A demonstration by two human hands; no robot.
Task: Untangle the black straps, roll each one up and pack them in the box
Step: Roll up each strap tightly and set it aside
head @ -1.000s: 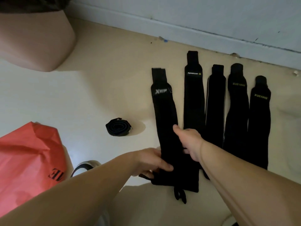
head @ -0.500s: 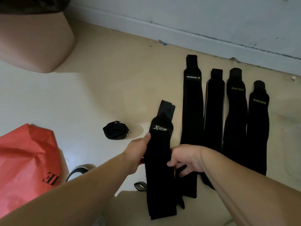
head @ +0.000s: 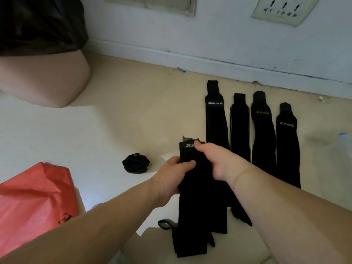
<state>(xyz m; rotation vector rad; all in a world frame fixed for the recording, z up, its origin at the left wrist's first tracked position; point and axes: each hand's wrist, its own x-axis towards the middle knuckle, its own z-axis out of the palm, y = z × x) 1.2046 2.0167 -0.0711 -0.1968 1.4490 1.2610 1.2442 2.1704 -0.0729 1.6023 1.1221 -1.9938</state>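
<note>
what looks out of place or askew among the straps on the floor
Nothing looks damaged. Only the rolled strap lies loose on the floor, apart from the four flat straps lined up by the wall.

— Seeing plain black along the nearest strap (head: 202, 197), with white lettering near its top.
— Noting the same black on the rolled strap (head: 135, 166). Spotting white lettering and a yellow-green diamond on the leftmost flat strap (head: 216, 121).
— Catching pale lines edging the second strap (head: 239, 130), and yellow-green lettering on the third strap (head: 263, 134) and fourth strap (head: 287, 149).
— Also finding black print on the red-orange bag (head: 34, 197), against the cream floor (head: 123, 111).
</note>
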